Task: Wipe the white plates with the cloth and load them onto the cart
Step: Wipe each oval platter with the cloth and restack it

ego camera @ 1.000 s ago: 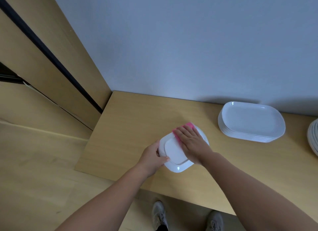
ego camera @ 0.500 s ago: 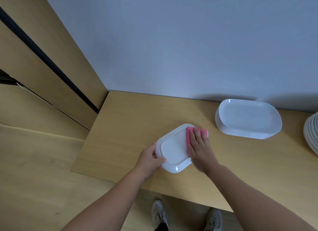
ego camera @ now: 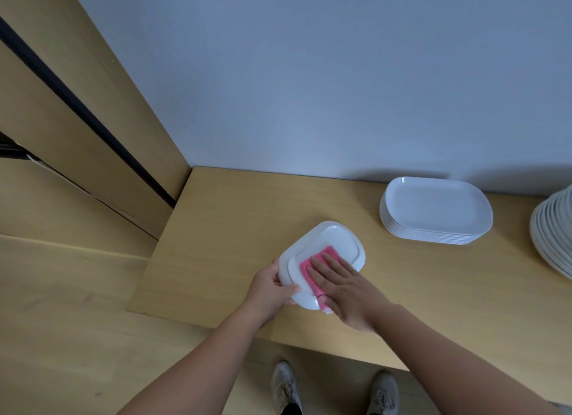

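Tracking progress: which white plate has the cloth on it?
The single plate in the left hand; the wall stack and right-edge stack are bare.

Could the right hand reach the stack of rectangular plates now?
Probably yes: only bare tabletop lies between the right hand and the stack of rectangular plates, but it is busy pressing the pink cloth.

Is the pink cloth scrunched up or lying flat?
Flat. The right hand presses the cloth against the plate with straight fingers; it shows as an even pink strip beside them. Folded layers: cannot tell.
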The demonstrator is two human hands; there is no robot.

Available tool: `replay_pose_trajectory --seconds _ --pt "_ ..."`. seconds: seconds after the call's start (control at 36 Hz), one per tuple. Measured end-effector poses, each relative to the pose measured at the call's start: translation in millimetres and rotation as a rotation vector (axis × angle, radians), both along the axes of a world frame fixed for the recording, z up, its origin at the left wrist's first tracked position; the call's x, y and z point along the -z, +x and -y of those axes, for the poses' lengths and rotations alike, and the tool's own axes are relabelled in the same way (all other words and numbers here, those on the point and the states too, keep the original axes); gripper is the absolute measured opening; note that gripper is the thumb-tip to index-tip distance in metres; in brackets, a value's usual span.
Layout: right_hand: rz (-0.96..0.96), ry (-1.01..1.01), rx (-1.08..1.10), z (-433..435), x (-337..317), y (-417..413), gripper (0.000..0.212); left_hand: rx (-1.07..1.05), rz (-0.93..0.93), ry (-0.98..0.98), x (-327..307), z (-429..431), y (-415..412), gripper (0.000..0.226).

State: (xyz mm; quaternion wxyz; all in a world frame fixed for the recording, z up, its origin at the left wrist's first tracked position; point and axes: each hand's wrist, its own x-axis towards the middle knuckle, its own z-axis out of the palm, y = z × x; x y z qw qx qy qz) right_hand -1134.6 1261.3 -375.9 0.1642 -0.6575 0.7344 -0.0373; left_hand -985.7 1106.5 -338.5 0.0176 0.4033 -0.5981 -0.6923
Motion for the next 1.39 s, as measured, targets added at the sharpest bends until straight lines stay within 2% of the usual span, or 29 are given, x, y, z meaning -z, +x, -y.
replay_pose_trajectory --seconds 0.25,0.42,0.56,0.81,1.0,1.19,1.39 --pt "0.053 0.012 0.185 -4 -2 -37 0.058 0.006 -0.006 -0.028 -7 4 -2 0.047" --pt "0.166 -0.016 0.272 -5 -13 -38 0.054 -0.05 -0.003 -0.045 -11 -3 -3 0.053" --pt "0.172 -0.034 0.251 -14 -22 -41 0.052 -0.079 -0.039 -0.075 -19 -13 -5 0.058" --pt "0.289 -0.231 0.195 -38 -52 -56 0.054 -0.219 -0.049 -0.051 -43 -38 -10 0.038" --pt "0.374 -0.318 0.148 -42 -83 -66 0.053 -0.245 -0.094 -0.177 -68 -41 -8 0.026" --pt "0.378 -0.366 0.154 -30 -102 -64 0.049 -0.249 -0.068 -0.451 -81 -12 0 0.044" --pt "0.331 -0.362 0.185 0 -114 -50 0.047 -0.211 0.033 -0.654 -83 44 21 0.045"
